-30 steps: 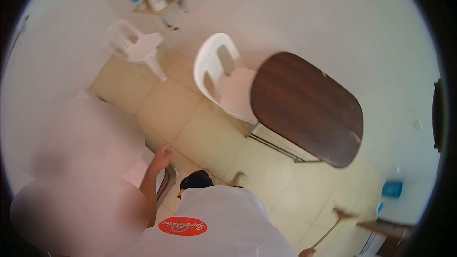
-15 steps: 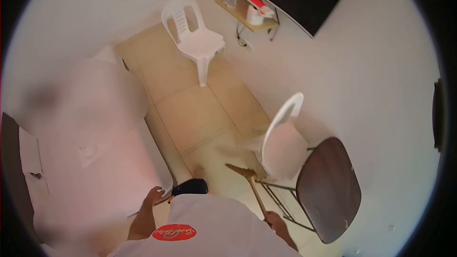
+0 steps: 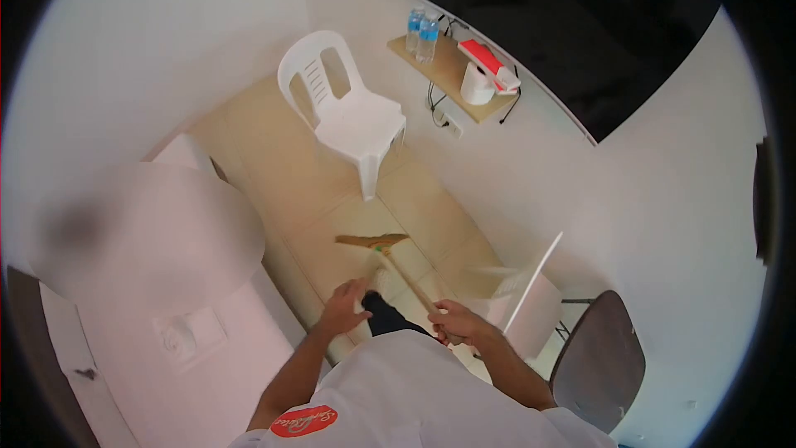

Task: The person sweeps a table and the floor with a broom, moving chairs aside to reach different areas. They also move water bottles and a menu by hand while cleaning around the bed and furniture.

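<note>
One broom (image 3: 371, 241) is in your right hand (image 3: 458, 322), slanting forward and to the left over the tiled floor (image 3: 332, 216) in front of your body. The grip of that hand is clamped on the handle, with the fingers wrapped around it. The broom's fan-shaped head is spread crosswise ahead of your feet; whether its bristles touch the tiles cannot be told. Your left hand (image 3: 343, 309) is near the handle but apart from it, thumb and fingers parted. Between both hands, your dark trouser leg (image 3: 385, 315) is visible. Your white shirt (image 3: 398, 390) bears a red oval badge (image 3: 305, 421).

To your left, a bed (image 3: 124, 365) with a pale cover carries a light folded cloth (image 3: 191, 336); part of this area is blurred. To your right, a white chair (image 3: 543, 311), its back seen edge-on, stands beside a dark brown bench (image 3: 601, 365).

Farther ahead, a second white chair (image 3: 361, 122) stands upright on the floor. A wooden shelf (image 3: 446, 68) at the wall bears two water bottles (image 3: 428, 40) with blue labels at one end, and a red and white box (image 3: 481, 56) beside a white roll (image 3: 478, 86) at the other. Below it, you have a wall socket (image 3: 452, 125); above it, a large black screen (image 3: 547, 25).
</note>
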{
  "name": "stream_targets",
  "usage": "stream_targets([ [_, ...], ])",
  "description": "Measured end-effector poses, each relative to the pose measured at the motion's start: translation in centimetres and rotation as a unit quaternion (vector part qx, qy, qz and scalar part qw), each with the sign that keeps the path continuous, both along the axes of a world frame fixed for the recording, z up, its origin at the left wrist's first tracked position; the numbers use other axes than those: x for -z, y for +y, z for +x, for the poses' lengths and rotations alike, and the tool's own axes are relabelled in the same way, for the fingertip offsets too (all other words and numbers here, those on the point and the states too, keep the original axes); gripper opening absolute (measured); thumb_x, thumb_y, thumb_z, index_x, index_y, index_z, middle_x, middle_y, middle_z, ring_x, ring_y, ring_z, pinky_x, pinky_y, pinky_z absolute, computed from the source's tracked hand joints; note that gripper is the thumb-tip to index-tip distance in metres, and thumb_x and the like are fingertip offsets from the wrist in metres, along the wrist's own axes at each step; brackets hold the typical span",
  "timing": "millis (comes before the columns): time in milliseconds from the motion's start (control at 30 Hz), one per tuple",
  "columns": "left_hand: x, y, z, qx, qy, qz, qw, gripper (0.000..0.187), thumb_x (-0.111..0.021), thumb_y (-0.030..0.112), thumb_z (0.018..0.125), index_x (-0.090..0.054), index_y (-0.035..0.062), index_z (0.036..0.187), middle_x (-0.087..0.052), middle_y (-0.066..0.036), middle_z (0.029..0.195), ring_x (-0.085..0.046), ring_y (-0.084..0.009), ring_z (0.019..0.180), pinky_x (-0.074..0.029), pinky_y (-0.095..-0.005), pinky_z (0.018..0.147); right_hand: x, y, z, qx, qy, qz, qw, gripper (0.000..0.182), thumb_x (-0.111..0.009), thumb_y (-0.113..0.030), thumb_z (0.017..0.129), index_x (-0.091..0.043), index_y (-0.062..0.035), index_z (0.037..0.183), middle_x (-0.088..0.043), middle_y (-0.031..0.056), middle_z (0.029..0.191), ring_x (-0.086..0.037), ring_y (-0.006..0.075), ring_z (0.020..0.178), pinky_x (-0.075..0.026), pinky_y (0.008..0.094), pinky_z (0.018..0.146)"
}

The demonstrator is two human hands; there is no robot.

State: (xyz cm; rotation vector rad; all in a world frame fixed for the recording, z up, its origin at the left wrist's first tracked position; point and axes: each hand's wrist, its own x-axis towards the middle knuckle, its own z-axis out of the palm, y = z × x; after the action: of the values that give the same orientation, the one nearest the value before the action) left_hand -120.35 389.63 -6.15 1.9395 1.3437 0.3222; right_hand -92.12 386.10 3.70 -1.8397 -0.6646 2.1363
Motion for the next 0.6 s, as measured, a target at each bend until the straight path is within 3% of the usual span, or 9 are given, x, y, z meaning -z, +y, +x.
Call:
stream_targets([
  [133,-2.2,9.9,5.1,0.127,0.017,0.188,0.974,0.066,-0.074,0.023,0.069,-0.047,0.0134,0.128,-0.052,-0.017,0.123,-0.045,-0.0332,0.119,-0.035,-0.0435,0.102,-1.3,9.8,-2.2,-0.049,0.104,0.001,0.993,0.039,-0.056,-0.017,0.088,-0.042,-0.0038,0.122,-0.053,0.0035,0.072,-0.053,0.0109,0.054,-0.046,0.027,0.046],
  [200,-0.3,15.8,4.5,0.179,0.005,0.114,0.977,0.046,-0.072,0.019,0.068,-0.056,0.0134,0.112,-0.058,-0.014,0.107,-0.052,-0.0303,0.108,-0.038,-0.0429,0.097,-2.6,14.8,-3.1,-0.077,0.144,0.008,0.986,0.041,-0.056,-0.018,0.088,-0.042,-0.0042,0.124,-0.054,0.0035,0.073,-0.054,0.011,0.055,-0.047,0.0269,0.049],
  [233,-2.0,18.1,5.2,0.202,-0.009,0.072,0.977,0.037,-0.071,0.016,0.068,-0.061,0.0134,0.103,-0.062,-0.012,0.1,-0.056,-0.0288,0.103,-0.039,-0.0426,0.095,-3.5,17.0,-2.9,-0.092,0.156,0.006,0.983,0.042,-0.056,-0.018,0.089,-0.041,-0.0044,0.125,-0.054,0.0035,0.073,-0.054,0.0111,0.055,-0.047,0.0269,0.05],
  [267,-3.7,20.2,5.0,0.184,-0.022,0.089,0.979,0.016,-0.062,0.001,0.067,-0.063,0.0063,0.082,-0.065,-0.011,0.084,-0.06,-0.0319,0.088,-0.044,-0.0445,0.082,-4.1,18.9,-2.6,-0.058,0.172,0.017,0.983,0.042,-0.056,-0.019,0.089,-0.042,-0.0046,0.126,-0.055,0.0039,0.076,-0.054,0.0113,0.056,-0.047,0.0269,0.052],
  [333,-3.7,24.4,4.2,0.146,-0.031,0.101,0.984,0.018,-0.062,0.0,0.067,-0.064,0.0064,0.084,-0.065,-0.01,0.079,-0.062,-0.0288,0.084,-0.047,-0.0407,0.077,-5.3,22.9,-2.5,0.001,0.2,0.039,0.979,0.043,-0.057,-0.02,0.089,-0.043,-0.0048,0.127,-0.058,0.0048,0.082,-0.055,0.0116,0.058,-0.048,0.0268,0.054],
  [367,-3.8,27.4,3.3,0.13,-0.031,0.114,0.984,0.019,-0.062,-0.001,0.067,-0.064,0.0064,0.085,-0.064,-0.01,0.077,-0.063,-0.0273,0.082,-0.048,-0.0388,0.074,-6.0,25.1,-2.2,0.036,0.154,0.085,0.984,0.043,-0.057,-0.02,0.089,-0.043,-0.0048,0.127,-0.058,0.005,0.085,-0.056,0.0116,0.06,-0.048,0.0265,0.056],
  [433,-4.4,33.5,1.6,-0.004,-0.122,0.002,0.992,0.016,-0.063,0.004,0.074,-0.065,0.0076,0.089,-0.064,-0.014,0.074,-0.061,-0.0205,0.069,-0.046,-0.0334,0.062,-7.0,28.1,-1.0,0.122,0.059,0.169,0.976,0.044,-0.058,-0.019,0.089,-0.043,-0.0049,0.128,-0.059,0.0055,0.092,-0.056,0.0115,0.064,-0.048,0.0259,0.059],
  [500,-6.6,40.4,1.8,-0.125,-0.099,0.003,0.987,0.009,-0.062,0.009,0.083,-0.064,0.0034,0.09,-0.062,-0.014,0.07,-0.057,-0.0137,0.064,-0.044,-0.0304,0.057,-3.6,30.7,1.1,0.178,-0.075,0.306,0.932,0.044,-0.061,-0.018,0.087,-0.046,-0.0052,0.127,-0.058,0.0071,0.1,-0.056,0.012,0.07,-0.048,0.0254,0.061],
  [600,-9.2,50.2,3.4,-0.142,-0.24,0.173,0.945,0.015,-0.059,0.016,0.09,-0.057,0.0028,0.097,-0.054,-0.004,0.065,-0.05,-0.0089,0.058,-0.042,-0.0259,0.053,-4.0,34.1,3.0,0.211,-0.343,0.422,0.812,0.045,-0.066,-0.015,0.083,-0.05,-0.0069,0.124,-0.054,0.0126,0.111,-0.056,0.0213,0.088,-0.048,0.0326,0.072],
])
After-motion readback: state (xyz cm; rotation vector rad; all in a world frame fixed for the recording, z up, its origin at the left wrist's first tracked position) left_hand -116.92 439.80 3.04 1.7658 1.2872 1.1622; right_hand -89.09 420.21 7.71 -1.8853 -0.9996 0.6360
